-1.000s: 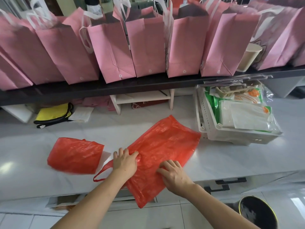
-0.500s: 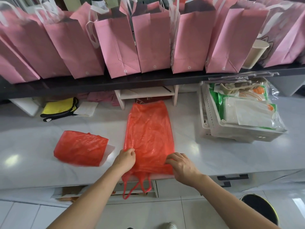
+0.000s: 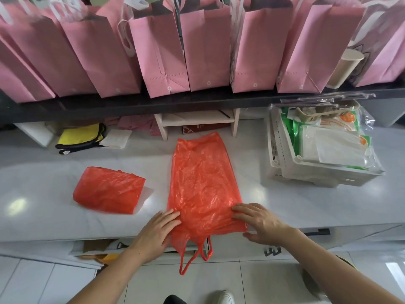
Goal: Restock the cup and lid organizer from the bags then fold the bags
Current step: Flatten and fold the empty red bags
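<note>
White counter [image 3: 43, 207]: flat left hand [image 3: 156, 232] and right hand [image 3: 260, 222] press red bag [image 3: 202, 183], folded bag [image 3: 108, 189] beside.

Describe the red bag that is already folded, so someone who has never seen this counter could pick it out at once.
Start at the white counter below the dark shelf of pink bags. Two red plastic bags lie on it: the flat bag stretches away from the person, with both hands pressing its near end. The folded bag lies to its left, untouched, a compact rectangular bundle with no handles showing.
</note>
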Demonstrator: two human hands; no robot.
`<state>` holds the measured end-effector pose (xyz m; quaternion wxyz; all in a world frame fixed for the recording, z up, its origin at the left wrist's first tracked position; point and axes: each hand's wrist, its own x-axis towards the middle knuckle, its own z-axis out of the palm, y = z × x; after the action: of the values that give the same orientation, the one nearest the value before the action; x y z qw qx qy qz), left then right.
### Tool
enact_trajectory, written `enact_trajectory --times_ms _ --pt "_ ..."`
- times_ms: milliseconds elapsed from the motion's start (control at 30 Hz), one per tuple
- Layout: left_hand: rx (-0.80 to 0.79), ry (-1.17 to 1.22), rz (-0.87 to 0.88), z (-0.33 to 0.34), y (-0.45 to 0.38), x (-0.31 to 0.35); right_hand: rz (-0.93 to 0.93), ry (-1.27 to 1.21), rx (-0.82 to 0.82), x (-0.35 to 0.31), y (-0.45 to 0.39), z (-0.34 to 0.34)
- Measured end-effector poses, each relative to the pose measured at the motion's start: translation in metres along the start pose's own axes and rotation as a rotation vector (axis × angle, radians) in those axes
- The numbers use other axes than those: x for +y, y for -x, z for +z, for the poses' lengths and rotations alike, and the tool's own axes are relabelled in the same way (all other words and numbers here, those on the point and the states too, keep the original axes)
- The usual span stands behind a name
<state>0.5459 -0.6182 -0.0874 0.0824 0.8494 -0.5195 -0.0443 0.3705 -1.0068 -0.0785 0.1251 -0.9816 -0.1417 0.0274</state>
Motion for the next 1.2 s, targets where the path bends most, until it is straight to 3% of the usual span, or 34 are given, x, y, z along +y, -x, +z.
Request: enact_trajectory --times_ms 200,367,467,600,733,867,1000,1133,1200 --pt "-0.057 -0.053 0.004 0.001 0.010 0.007 -0.013 -0.013 0.144 -0.004 -0.002 0.001" --pt "0.085 0.134 -0.083 -0.003 -0.004 0.018 0.137 -0.186 0.197 -0.007 -0.013 0.004" --pt "0.184 0.405 -0.290 -0.006 -0.013 0.022 0.306 -0.321 0.171 -0.009 -0.020 0.004" --pt "0.158 0.669 -0.552 -0.018 -0.024 0.032 0.555 -0.489 0.240 -0.016 -0.030 -0.001" --pt "0.213 0.728 -0.726 -0.024 -0.035 0.040 0.758 -0.588 0.335 -0.027 -0.047 -0.012" --pt "0.294 0.627 -0.794 -0.018 -0.043 0.040 0.898 -0.587 0.340 -0.031 -0.057 -0.012" --pt "0.405 0.474 -0.632 -0.008 -0.040 0.040 0.985 -0.526 0.285 -0.031 -0.061 -0.007" --pt "0.530 0.154 -0.308 -0.006 -0.034 0.034 1.048 -0.446 0.208 -0.030 -0.064 -0.006" --pt "0.455 0.064 -0.123 -0.011 -0.033 0.032 1.056 -0.425 0.179 -0.030 -0.065 -0.009"
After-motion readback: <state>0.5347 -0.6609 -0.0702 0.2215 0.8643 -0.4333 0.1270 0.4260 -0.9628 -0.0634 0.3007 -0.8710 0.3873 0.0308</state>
